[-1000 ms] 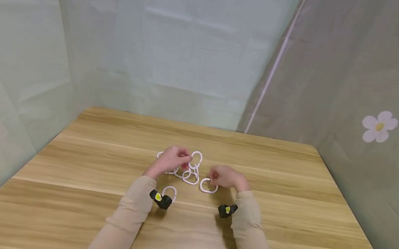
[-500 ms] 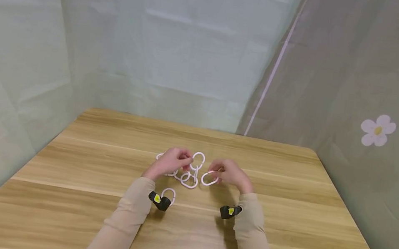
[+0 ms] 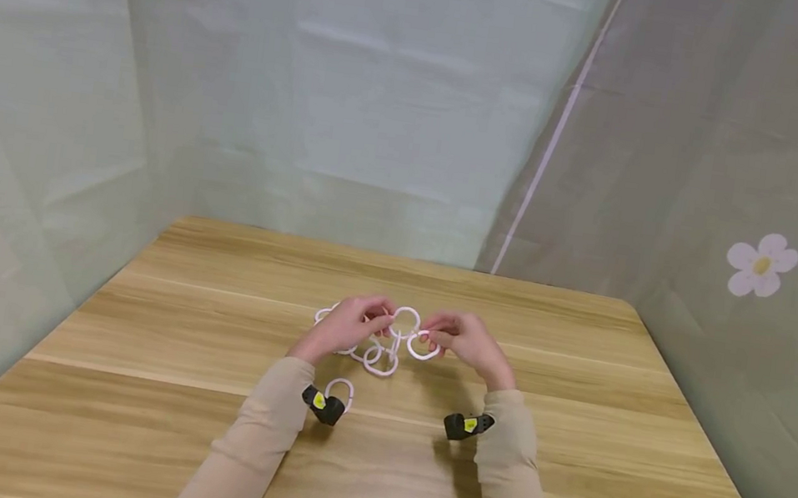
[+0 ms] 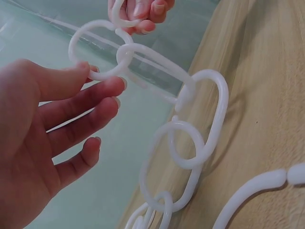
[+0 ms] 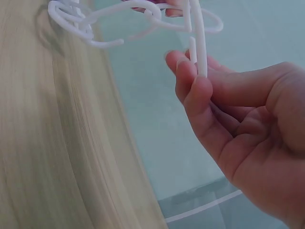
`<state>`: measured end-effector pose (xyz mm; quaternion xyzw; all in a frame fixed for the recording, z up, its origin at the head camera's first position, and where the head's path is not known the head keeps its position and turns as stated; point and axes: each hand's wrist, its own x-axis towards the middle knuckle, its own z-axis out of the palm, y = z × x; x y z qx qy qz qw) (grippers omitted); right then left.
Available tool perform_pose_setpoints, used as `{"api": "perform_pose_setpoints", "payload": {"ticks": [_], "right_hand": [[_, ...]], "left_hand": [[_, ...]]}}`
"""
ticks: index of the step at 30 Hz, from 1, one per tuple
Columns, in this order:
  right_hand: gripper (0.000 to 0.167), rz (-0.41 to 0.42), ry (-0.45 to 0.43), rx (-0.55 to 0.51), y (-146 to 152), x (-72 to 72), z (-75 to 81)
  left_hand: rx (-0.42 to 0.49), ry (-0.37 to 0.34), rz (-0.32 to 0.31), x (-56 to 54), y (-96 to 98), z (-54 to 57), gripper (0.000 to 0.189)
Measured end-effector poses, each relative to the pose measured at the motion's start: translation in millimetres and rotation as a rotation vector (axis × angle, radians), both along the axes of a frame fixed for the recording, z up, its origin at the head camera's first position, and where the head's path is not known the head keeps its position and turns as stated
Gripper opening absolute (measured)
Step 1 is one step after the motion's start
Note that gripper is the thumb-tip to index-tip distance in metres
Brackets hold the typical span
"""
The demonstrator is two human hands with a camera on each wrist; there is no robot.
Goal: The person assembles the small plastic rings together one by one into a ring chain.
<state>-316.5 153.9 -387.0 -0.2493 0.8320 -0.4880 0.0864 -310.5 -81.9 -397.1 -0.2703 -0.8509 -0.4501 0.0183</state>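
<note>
My left hand (image 3: pixel 351 327) pinches the end ring (image 4: pixel 74 40) of a chain of white plastic curtain rings between thumb and fingertips. From that ring several linked rings (image 4: pixel 221 95) hang down to the wooden table. On the other side my right hand (image 3: pixel 465 344) pinches another white curtain ring (image 3: pixel 422 358), raised off the table. A gap in this ring shows close to the fingertips in the right wrist view (image 5: pixel 199 47). The two held rings meet or overlap at their edges; whether they are hooked together I cannot tell.
A separate white ring (image 3: pixel 341 382) lies on the wooden table (image 3: pixel 571 440), partly behind the left wrist's camera (image 3: pixel 324 406). Pale cloth curtains (image 3: pixel 387 113) stand behind the table and at its sides.
The right hand has lifted its ring from the table and brought it up to the left hand's ring. The left hand has shifted slightly right, its end ring still pinched.
</note>
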Motion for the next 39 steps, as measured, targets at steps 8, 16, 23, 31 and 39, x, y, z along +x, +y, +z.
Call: {"api": "perform_pose_setpoints", "payload": {"ticks": [8, 16, 23, 31, 39], "right_hand": [[0.019, 0.012, -0.028, -0.058, -0.3, -0.7, -0.1], [0.022, -0.024, -0.051, -0.096, 4.9, -1.7, -0.8], [0.026, -0.112, -0.078, -0.204, 13.6, -3.6, -0.9], [0.030, -0.153, -0.106, -0.311, 9.3, -2.3, 2.1], [0.030, -0.110, -0.138, -0.326, -8.4, -2.1, -0.8]], "left_hand": [[-0.035, 0.023, -0.029, 0.3, 2.6, -1.4, 0.011], [-0.042, 0.032, -0.049, 1.5, 4.3, -1.9, 0.012], [-0.041, -0.013, -0.027, 1.6, 4.2, -3.1, 0.014], [-0.049, -0.054, 0.003, 1.2, 0.7, -6.0, 0.015], [-0.005, -0.102, 0.165, -0.3, 2.6, -2.1, 0.036]]}}
